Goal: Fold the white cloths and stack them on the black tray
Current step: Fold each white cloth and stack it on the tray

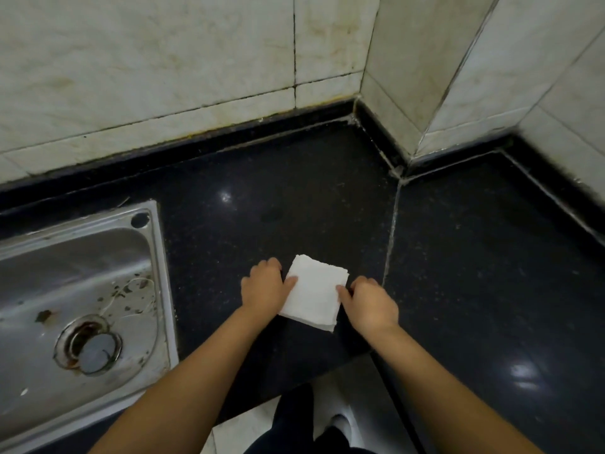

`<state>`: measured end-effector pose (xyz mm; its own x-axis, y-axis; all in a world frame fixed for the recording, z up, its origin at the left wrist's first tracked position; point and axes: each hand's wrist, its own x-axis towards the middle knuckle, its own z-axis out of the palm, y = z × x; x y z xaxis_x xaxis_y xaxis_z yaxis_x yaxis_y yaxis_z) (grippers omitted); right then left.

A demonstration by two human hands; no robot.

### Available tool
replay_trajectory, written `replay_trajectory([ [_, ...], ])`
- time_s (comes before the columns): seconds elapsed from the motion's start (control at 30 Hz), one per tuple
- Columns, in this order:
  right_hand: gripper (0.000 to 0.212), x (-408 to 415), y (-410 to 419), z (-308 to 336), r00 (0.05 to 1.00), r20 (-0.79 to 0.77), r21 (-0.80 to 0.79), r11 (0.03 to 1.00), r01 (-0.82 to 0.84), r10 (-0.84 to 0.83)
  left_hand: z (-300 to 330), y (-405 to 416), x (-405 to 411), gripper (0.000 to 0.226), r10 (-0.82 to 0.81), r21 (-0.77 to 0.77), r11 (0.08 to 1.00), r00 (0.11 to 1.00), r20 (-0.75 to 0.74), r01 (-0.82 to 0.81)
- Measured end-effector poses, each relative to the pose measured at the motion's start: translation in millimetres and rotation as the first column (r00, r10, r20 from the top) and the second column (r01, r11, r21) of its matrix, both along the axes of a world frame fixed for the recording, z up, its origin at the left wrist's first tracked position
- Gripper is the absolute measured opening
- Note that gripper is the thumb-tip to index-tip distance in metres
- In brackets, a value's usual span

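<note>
Between the left hand (264,283) and right hand (366,301) lies a folded white cloth (314,291), each thumb pressing an edge, fingers curled. Folding looks nearly done (layered edges show); no black tray is in view, so stacking remains.

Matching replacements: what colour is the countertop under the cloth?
Black with fine pale speckles, the countertop, seen in the head view.

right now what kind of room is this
Most likely a kitchen: a steel sink is set into a dark stone counter, with a tiled wall behind.
</note>
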<state>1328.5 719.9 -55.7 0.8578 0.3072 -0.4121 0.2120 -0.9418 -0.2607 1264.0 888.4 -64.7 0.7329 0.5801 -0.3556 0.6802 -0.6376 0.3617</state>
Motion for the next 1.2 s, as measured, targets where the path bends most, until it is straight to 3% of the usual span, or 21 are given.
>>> replay_trajectory([
  [0.13, 0.051, -7.8, 19.9, -7.1, 0.996, 0.086, -0.094, 0.995, -0.012, 0.021, -5.1, -8.8, 4.1, 0.026, -0.007, 0.059, 0.998, 0.999, -0.049, 0.010],
  [0.27, 0.038, -6.7, 29.1, -6.3, 0.998, 0.059, -0.099, 0.995, -0.019, 0.025, -4.9, -9.8, 0.1, 0.022, 0.009, 0.027, 1.000, 0.999, -0.046, -0.007],
  [0.33, 0.032, -9.4, 29.9, -2.9, 0.999, 0.048, -0.054, 0.998, 0.009, -0.006, -3.1, -11.3, -6.3, 0.016, 0.044, -0.026, 0.999, 0.999, -0.021, -0.045],
  [0.4, 0.021, -11.8, 25.0, 1.0, 0.994, -0.019, 0.093, 0.990, 0.107, -0.106, -0.1, -13.5, -14.0, 0.014, 0.113, -0.143, 0.984, 0.992, 0.061, -0.103],
  [0.47, 0.012, -10.1, 15.0, 6.2, 0.940, -0.236, 0.343, 0.883, 0.320, -0.248, 7.1, -17.5, -20.7, 0.019, 0.235, -0.345, 0.924, 0.956, 0.175, -0.164],
  [0.53, 0.019, -6.8, 1.5, 16.5, 0.831, -0.469, 0.517, 0.669, 0.533, -0.300, 20.1, -23.6, -27.1, 0.019, 0.361, -0.541, 0.824, 0.893, 0.268, -0.170],
  [0.63, 0.028, -7.8, -23.8, 37.4, 0.703, -0.669, 0.572, 0.436, 0.694, -0.241, 44.3, -40.6, -35.2, 0.014, 0.446, -0.699, 0.708, 0.831, 0.333, -0.099],
  [0.7, 0.024, -12.3, -43.7, 49.5, 0.643, -0.739, 0.554, 0.360, 0.750, -0.203, 55.7, -54.7, -41.1, 0.012, 0.456, -0.738, 0.673, 0.815, 0.357, -0.053],
  [0.83, 0.020, -29.0, -84.7, 66.3, 0.575, -0.802, 0.526, 0.264, 0.808, -0.161, 67.4, -81.0, -52.2, 0.006, 0.453, -0.812, 0.584, 0.828, 0.330, 0.004],
  [1.0, 0.015, -63.5, -135.8, 86.4, 0.629, -0.752, 0.616, 0.127, 0.777, -0.199, 87.0, -114.9, -61.5, 0.024, 0.398, -0.880, 0.465, 0.863, 0.312, 0.103],
  [1.2, 0.016, -134.5, -204.3, 104.7, 0.635, -0.690, 0.699, -0.092, 0.709, -0.348, 109.2, -167.8, -76.5, 0.022, 0.137, -0.901, 0.320, 0.926, 0.351, 0.294],
])
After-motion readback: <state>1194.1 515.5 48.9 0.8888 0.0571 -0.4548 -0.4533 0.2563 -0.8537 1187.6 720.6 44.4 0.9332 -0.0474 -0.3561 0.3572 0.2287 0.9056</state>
